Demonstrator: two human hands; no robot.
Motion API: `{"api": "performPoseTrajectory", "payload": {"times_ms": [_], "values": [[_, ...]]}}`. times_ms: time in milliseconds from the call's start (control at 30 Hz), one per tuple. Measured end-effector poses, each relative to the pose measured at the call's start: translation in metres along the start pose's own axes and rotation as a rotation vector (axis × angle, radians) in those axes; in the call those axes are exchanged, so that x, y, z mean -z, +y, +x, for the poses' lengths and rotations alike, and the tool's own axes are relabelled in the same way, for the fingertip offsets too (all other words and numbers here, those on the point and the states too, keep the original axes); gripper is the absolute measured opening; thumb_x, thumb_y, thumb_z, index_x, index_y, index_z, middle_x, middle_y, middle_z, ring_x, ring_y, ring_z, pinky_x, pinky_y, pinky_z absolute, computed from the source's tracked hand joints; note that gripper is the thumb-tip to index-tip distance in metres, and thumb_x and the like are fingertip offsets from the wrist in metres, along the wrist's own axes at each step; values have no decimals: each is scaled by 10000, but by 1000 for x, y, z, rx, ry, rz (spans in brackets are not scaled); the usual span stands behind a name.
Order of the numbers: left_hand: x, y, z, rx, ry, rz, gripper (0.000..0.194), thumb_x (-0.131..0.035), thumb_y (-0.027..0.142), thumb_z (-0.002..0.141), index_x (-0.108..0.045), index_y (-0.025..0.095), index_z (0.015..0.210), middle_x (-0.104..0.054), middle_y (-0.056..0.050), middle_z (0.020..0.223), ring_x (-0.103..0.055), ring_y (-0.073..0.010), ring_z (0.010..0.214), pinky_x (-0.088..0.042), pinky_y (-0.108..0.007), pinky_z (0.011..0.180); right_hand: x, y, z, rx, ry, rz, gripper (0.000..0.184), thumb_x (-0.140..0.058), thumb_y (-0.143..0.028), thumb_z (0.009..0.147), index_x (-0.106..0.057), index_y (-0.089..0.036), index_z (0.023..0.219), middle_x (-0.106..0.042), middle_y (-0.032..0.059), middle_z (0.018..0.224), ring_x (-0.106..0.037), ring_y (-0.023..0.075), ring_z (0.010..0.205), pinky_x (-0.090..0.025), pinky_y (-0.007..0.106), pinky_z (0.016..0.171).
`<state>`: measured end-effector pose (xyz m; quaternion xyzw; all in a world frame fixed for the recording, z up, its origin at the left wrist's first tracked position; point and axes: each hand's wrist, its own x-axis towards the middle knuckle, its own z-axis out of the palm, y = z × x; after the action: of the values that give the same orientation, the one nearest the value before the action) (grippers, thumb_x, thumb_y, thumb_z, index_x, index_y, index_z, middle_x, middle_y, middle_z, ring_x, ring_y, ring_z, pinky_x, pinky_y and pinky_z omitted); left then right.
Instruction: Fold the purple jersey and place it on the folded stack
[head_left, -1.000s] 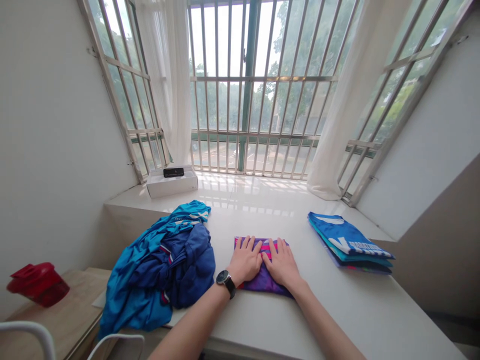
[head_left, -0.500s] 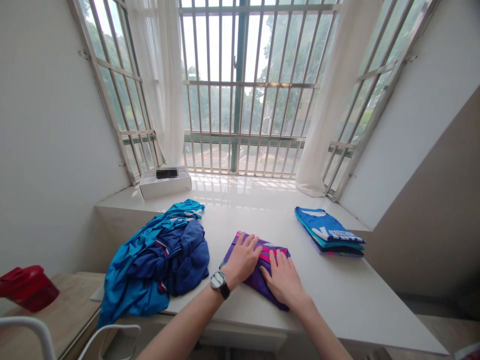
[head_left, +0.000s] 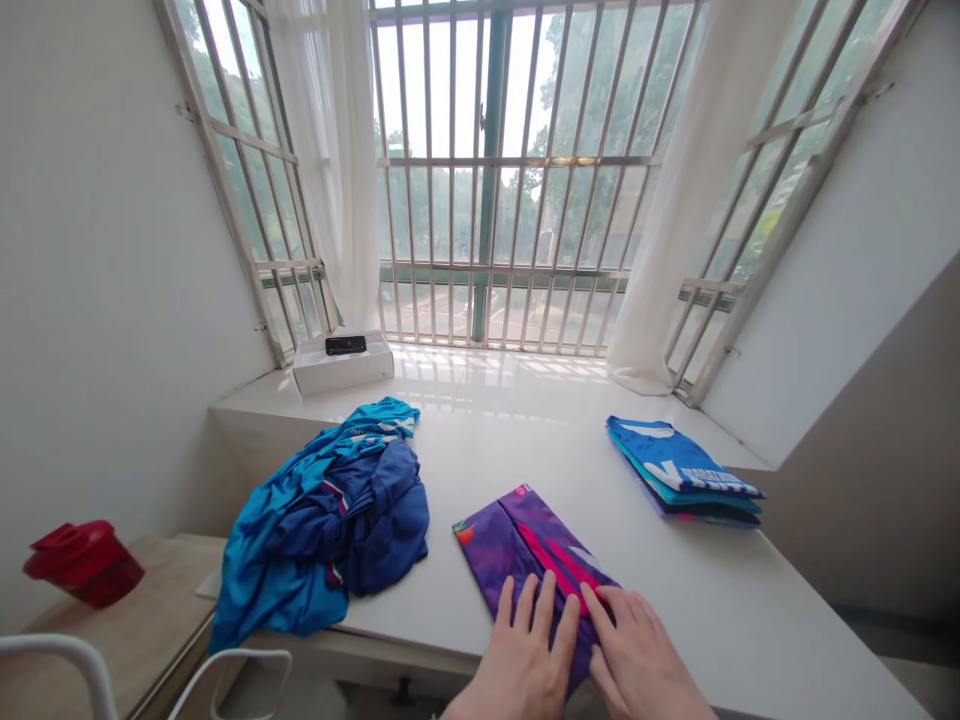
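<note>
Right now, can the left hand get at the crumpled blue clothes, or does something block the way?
Probably yes. The left hand rests on the purple garment; the crumpled blue clothes lie nearby on the white sill, nothing between them.

A crumpled heap of blue jerseys (head_left: 322,520) lies on the white counter (head_left: 495,440), well apart from a folded stack of blue shirts (head_left: 682,475). A black device (head_left: 346,345) sits on a white box (head_left: 367,372) by the barred window (head_left: 495,200); a red plastic container (head_left: 84,563) stands on a wooden table (head_left: 157,600).

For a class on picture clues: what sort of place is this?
Probably a room in a home: barred bay windows, sheer white curtains, and folded clothes on a white ledge.
</note>
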<state>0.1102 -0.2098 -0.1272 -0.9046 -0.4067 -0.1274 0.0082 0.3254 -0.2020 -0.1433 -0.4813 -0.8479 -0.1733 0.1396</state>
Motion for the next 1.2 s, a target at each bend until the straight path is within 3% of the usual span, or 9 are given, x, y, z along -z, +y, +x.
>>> {"api": "performPoseTrajectory", "payload": {"times_ms": [133,333,467,567,700,833,1033,1100,1200], "values": [[-11,17,12,112,33,41,878,-588,583,837,-283,153,1539,-407,-252,1497,-502,-419,1254,-425,-600,994,-3,-19,-18,-54,10,17,569,-552,-156,680,-628,-149,1244,-672,151,1147,-583,325,1132,-402,507,1056],[-33,20,15,101,197,146,595,-558,410,889,-498,164,1428,-542,-206,1398,-520,-401,1224,-425,-568,980,-11,-30,-31,-98,-70,137,636,-571,-167,636,-620,-223,1268,-694,127,1152,-614,333,1113,-436,517,1038],[-42,15,4,34,250,158,539,-493,384,943,-497,156,1432,-534,-183,1422,-503,-389,1277,-440,-507,996,15,-19,-26,-77,-214,356,577,-583,-221,713,-632,-270,1286,-701,107,1179,-655,311,1085,-511,442,986],[-38,8,-9,-33,282,169,489,-461,319,972,-482,186,1442,-528,-130,1442,-496,-349,1308,-452,-454,1017,42,-11,-20,-100,-192,528,479,-551,-302,838,-610,-316,1312,-693,78,1226,-656,269,1107,-533,367,970],[-23,-4,-24,-135,305,136,437,-460,217,975,-507,195,1409,-548,-70,1433,-528,-284,1292,-480,-367,1018,62,-2,-17,-231,-161,652,398,-496,-411,923,-656,-267,1257,-696,108,1224,-661,252,1114,-538,337,968],[1,-12,-26,-108,204,-107,428,-463,141,949,-540,214,1364,-616,-49,1362,-551,-229,1272,-476,-321,1044,65,7,-18,-334,-148,662,455,-468,-474,928,-649,-238,1273,-643,127,1314,-603,273,1219,-503,389,1029],[51,-26,-12,180,-32,-708,517,-460,26,766,-667,227,1195,-737,-18,1127,-682,-193,1000,-519,-277,900,68,-3,-8,-113,-261,665,961,-797,-510,652,-414,-240,1492,-360,118,1570,-242,371,1468,-236,563,1188],[68,-34,-6,195,-79,-886,414,-445,60,785,-712,197,1070,-750,-17,1008,-674,-188,906,-510,-264,824,63,-9,1,-102,-248,658,870,-772,-404,686,-447,-223,1472,-421,128,1533,-304,366,1444,-194,572,1198],[89,-47,1,171,-149,-1095,267,-473,177,871,-733,160,934,-735,-20,940,-637,-198,899,-480,-264,831,56,-10,17,-185,-148,702,545,-615,-256,791,-594,-213,1334,-607,133,1357,-501,318,1307,-303,534,1155]]}}
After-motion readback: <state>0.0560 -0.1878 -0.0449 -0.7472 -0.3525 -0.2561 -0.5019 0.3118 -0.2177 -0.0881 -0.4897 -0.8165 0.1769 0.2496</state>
